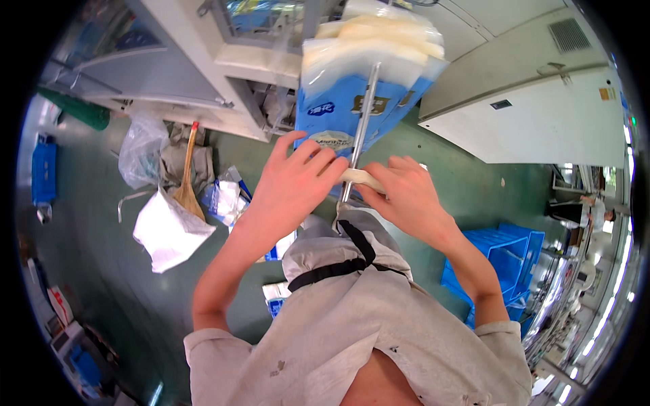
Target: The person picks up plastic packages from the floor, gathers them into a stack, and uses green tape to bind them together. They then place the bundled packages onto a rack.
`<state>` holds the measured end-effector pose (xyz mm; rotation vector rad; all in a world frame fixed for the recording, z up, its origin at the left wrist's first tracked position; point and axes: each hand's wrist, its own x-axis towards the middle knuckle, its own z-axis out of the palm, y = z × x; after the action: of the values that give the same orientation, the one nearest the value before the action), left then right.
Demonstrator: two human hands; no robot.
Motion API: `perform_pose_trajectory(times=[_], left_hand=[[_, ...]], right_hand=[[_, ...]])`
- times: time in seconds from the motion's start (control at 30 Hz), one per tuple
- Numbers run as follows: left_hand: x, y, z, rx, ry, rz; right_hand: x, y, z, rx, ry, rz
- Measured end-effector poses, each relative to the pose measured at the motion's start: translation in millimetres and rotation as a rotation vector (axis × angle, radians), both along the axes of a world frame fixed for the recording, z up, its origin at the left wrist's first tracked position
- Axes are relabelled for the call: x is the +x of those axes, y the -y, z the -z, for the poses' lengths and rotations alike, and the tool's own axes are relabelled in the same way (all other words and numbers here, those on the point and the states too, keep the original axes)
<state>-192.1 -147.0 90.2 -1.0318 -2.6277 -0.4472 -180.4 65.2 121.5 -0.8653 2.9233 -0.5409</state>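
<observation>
A short, pale, twisted strip (363,178) stretches between my hands, crossing a shiny metal rod (365,118). My left hand (291,184) pinches its left end near the rod; the other fingers fan out, and the thumb is mostly hidden. At the right end, my right hand (408,197) closes on the strip with thumb and fingers. Beyond my hands, a thick stack of blue printed plastic bags (323,125) with clear, cream-coloured far ends lies along the rod. The rod's near end comes close to my waist.
White machine cabinets stand at far left and far right (528,122). On the green floor at left are a broom (188,176), a white sheet-like bag (170,227), clear plastic and loose blue-white packaging (229,196). Blue crates (497,260) sit at right. Another person (596,213) is farther right.
</observation>
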Motion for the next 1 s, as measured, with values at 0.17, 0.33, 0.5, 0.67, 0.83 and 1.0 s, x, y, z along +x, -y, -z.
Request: perform_pose_trajectory(times=[0.17, 0.33, 0.5, 0.67, 0.83, 1.0], left_hand=[[-38, -14, 3, 0.039, -0.063, -0.051], [-88, -42, 11, 0.036, -0.222, -0.151], [-117, -68, 13, -0.021, -0.216, -0.322], [-116, -82, 26, 0.007, -0.265, -0.517], [-54, -72, 49, 0.322, -0.284, -0.763], [144, -64, 176, 0.616, 0.319, -1.148]], right_hand=[[-37, -11, 15, 0.008, -0.060, 0.065], [-92, -27, 20, 0.047, -0.132, 0.119], [-137, -40, 30, 0.025, -0.191, 0.141], [-151, -44, 41, 0.021, -0.194, 0.122], [-167, -56, 48, -0.068, -0.382, -0.005], [-183, -61, 60, -0.183, -0.393, -0.231]])
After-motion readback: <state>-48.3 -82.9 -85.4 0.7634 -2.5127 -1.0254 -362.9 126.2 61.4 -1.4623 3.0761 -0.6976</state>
